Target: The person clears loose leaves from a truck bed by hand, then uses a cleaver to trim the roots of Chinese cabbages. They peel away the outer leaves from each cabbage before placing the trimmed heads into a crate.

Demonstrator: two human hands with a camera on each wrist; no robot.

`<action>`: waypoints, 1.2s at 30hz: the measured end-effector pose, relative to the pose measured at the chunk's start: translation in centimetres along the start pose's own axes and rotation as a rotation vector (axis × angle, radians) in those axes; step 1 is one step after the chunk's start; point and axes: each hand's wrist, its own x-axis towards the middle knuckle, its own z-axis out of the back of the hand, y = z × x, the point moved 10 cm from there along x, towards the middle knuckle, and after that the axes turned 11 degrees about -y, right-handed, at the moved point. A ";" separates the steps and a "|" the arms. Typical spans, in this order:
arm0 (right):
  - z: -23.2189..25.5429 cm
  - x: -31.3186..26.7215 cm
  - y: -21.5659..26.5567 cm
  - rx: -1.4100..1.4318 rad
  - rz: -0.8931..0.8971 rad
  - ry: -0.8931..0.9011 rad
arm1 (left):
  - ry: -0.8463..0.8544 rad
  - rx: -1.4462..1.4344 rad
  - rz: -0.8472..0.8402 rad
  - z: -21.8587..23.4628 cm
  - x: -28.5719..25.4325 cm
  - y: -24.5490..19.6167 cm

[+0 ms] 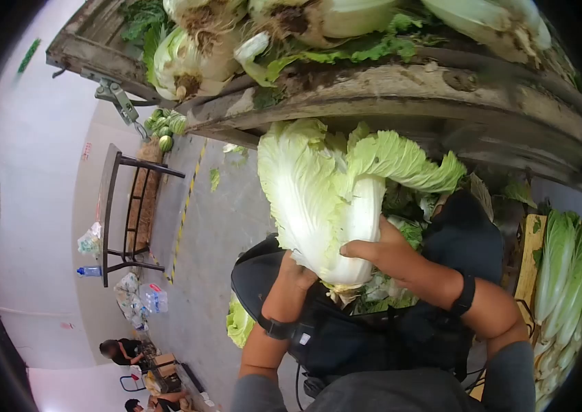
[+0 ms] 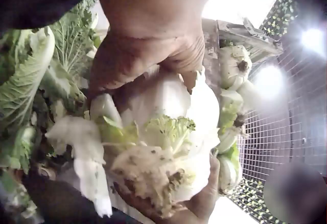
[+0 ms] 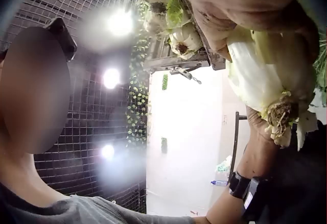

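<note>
In the head view both hands hold one napa cabbage [image 1: 305, 199], its leafy top toward the wooden cart and its cut root end toward the body. My left hand [image 1: 298, 271] grips the base from the left side, its fingers hidden behind the head. From the right, my right hand [image 1: 390, 254] wraps the white stalks with the thumb across the front. A broad outer leaf [image 1: 408, 161] flops over to the right. The left wrist view shows the brown, rough root end [image 2: 158, 178] close up, with a torn piece of white leaf [image 2: 87, 152] hanging beside it.
Above, a wooden cart [image 1: 401, 96] bears several more cabbages [image 1: 195, 65]. Loose leaves lie around the knees. To the right, long leafy cabbages [image 1: 565, 275] are stacked by a wooden board [image 1: 531, 257]. A table [image 1: 109, 213], watermelons [image 1: 165, 127] and two people are farther left.
</note>
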 end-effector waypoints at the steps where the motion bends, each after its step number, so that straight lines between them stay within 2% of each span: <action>1: -0.2 0.1 0.1 0.045 0.022 0.021 | -0.009 -0.017 -0.023 0.7 0.0 -0.2; 2: -0.4 0.3 0.5 0.090 0.048 0.042 | -0.013 -0.031 -0.046 1.2 0.0 -0.5; 5: -1.0 0.9 0.7 0.097 -0.028 0.041 | -0.023 -0.109 -0.078 1.3 -0.5 -1.0; 8: -2.1 1.1 0.7 0.091 -0.119 0.051 | -0.130 -0.093 -0.141 1.0 -2.2 -1.5; 12: -3.5 1.9 0.0 0.033 -0.085 -0.035 | -0.235 -0.136 -0.245 2.8 -3.5 -2.8; 15: -4.1 2.6 -0.2 -0.013 -0.053 -0.104 | -0.353 -0.022 -0.449 4.4 -4.1 -4.1; 16: -4.6 2.7 -0.3 -0.045 -0.038 -0.097 | -0.382 -0.038 -0.456 4.4 -4.3 -4.1; 19: -6.0 3.5 -1.6 -0.092 -0.019 -0.025 | -0.355 0.065 -0.574 4.1 -4.8 -4.8; 22: -6.8 4.0 -2.3 -0.108 -0.017 0.027 | -0.279 0.092 -0.619 3.3 -5.2 -5.5; 24: -6.3 4.1 -2.6 -0.177 -0.011 -0.002 | -0.265 0.056 -0.613 3.7 -5.2 -5.4; 27: -5.6 3.6 -2.0 -0.230 0.091 -0.007 | -0.189 0.012 -0.589 3.3 -5.4 -5.0; 31: -4.7 1.5 1.0 -0.265 0.237 -0.027 | -0.069 -0.015 -0.485 1.8 -5.0 -4.3; 33: -3.9 0.7 2.4 -0.237 0.274 -0.052 | -0.168 0.549 -0.685 -1.1 -8.1 -6.0; 35: -3.0 0.8 3.6 -0.225 0.322 -0.074 | -0.209 0.612 -0.585 -0.8 -7.9 -6.7; 36: -2.7 0.8 4.1 -0.217 0.348 -0.086 | -0.201 0.392 -0.391 1.5 -5.9 -6.3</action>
